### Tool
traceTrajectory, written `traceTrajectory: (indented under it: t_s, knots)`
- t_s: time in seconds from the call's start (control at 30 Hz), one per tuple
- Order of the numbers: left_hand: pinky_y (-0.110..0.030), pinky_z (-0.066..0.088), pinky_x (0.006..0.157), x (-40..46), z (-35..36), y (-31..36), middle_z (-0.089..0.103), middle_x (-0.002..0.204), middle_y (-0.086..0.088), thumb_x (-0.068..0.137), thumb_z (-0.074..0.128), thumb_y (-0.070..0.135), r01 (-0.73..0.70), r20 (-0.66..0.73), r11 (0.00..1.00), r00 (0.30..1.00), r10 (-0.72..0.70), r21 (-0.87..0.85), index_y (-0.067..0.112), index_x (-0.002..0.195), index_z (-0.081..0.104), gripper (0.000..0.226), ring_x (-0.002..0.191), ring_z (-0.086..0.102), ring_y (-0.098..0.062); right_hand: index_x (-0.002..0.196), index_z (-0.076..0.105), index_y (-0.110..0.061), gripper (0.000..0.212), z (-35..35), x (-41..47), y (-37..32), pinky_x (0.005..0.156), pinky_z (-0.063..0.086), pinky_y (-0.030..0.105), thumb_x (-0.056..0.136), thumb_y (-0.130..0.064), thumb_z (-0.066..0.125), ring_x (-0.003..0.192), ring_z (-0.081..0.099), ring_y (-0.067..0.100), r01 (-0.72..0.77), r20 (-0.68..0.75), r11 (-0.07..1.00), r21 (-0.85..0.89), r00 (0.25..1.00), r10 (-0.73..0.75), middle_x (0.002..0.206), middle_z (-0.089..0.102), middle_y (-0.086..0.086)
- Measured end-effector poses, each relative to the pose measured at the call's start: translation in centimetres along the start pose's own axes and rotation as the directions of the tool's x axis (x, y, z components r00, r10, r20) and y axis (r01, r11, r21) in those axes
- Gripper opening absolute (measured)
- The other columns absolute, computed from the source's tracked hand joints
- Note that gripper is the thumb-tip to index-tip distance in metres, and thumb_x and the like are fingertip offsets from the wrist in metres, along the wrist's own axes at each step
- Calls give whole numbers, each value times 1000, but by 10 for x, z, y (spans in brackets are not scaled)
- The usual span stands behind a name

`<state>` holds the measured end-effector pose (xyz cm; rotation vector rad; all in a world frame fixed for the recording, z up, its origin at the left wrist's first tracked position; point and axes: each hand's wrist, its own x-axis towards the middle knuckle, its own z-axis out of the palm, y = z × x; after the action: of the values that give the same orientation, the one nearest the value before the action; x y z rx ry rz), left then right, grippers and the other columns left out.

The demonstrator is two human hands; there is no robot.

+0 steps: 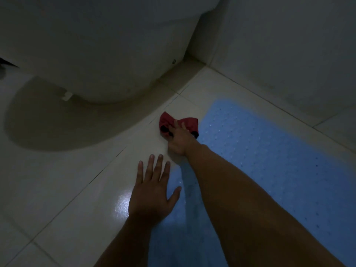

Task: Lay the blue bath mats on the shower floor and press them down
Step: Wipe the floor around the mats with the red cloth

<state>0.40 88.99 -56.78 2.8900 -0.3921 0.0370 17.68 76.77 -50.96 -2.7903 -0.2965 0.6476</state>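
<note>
A blue bath mat [265, 151] with rows of small holes lies flat on the pale tiled floor [63, 189], running from the centre to the lower right. My left hand [152, 191] lies flat with straight, spread fingers, palm down across the mat's left edge and the tile beside it. My right hand [180, 140] reaches forward past the mat's far left corner. Its fingers rest on a crumpled red cloth [178, 123] on the tile. Whether they grip the cloth is unclear.
A white toilet base [96, 54] stands at the upper left, its shadow falling on the floor in front. A tiled wall [289, 45] rises at the upper right, close behind the mat. The room is dim.
</note>
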Motion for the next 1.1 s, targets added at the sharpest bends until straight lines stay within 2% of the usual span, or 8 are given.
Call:
traceTrajectory:
  t_s: [0.13,0.3,0.53,0.73,0.87,0.97,1.03,1.1]
  knots:
    - [-60,16,124,-2,-1,-1,21,167,-16,100,40,63,-25,-55,996,998,20,-81,7,154,41,77,158,10,-32,159,18,-27,60,-29,39,32,123,10,60,103,-26,40,152,0,44,-84,-18,996,-39,996,84,169,-4,8]
    - [-58,15,125,3,-1,-2,16,169,-12,100,37,65,5,-22,997,1000,-7,-76,11,156,38,78,159,4,-28,160,12,-25,57,-43,56,39,124,-1,54,107,-38,29,153,-9,40,-186,-58,983,4,981,186,168,-9,11]
    - [-59,17,124,2,-2,-4,20,168,-13,103,34,57,1,-33,997,999,-4,-78,11,155,40,70,158,10,-29,158,23,-24,53,2,-3,22,123,-6,48,107,-34,34,154,-6,34,22,-89,995,96,996,-13,168,-2,9]
    - [-60,19,123,3,1,-3,24,167,-14,102,34,52,-3,-32,999,999,1,-46,10,155,41,67,157,14,-32,156,32,-22,51,4,-21,8,124,-4,46,106,-25,36,155,0,31,24,-42,987,158,999,-18,168,5,8]
    - [-56,12,126,6,0,-2,18,169,-10,101,32,54,30,7,999,1000,-30,-10,14,159,31,70,158,8,-28,152,38,-12,49,5,-40,0,125,12,48,103,-19,38,152,15,33,22,-17,982,189,1000,-20,165,20,13]
    - [-54,7,127,5,-3,1,15,170,-9,99,28,57,39,75,998,997,-36,-42,16,161,27,73,159,3,-26,134,56,-3,39,-4,-60,-2,110,39,40,101,-19,42,126,53,37,-53,-39,940,338,997,70,137,57,24]
    - [-50,1,128,9,-14,-2,7,171,-5,95,21,63,75,192,994,980,-60,-75,20,162,21,80,158,-4,-22,113,66,-5,33,-20,-81,-2,102,46,43,100,-24,42,109,62,35,-74,-115,864,498,982,151,118,68,20]
    - [-48,-1,128,19,-46,-2,-2,172,-6,89,23,69,71,398,997,916,-50,-38,20,164,11,90,158,-7,-24,111,65,-8,31,-42,-119,5,97,50,44,101,-24,41,105,63,31,-77,-193,783,617,950,245,115,68,16]
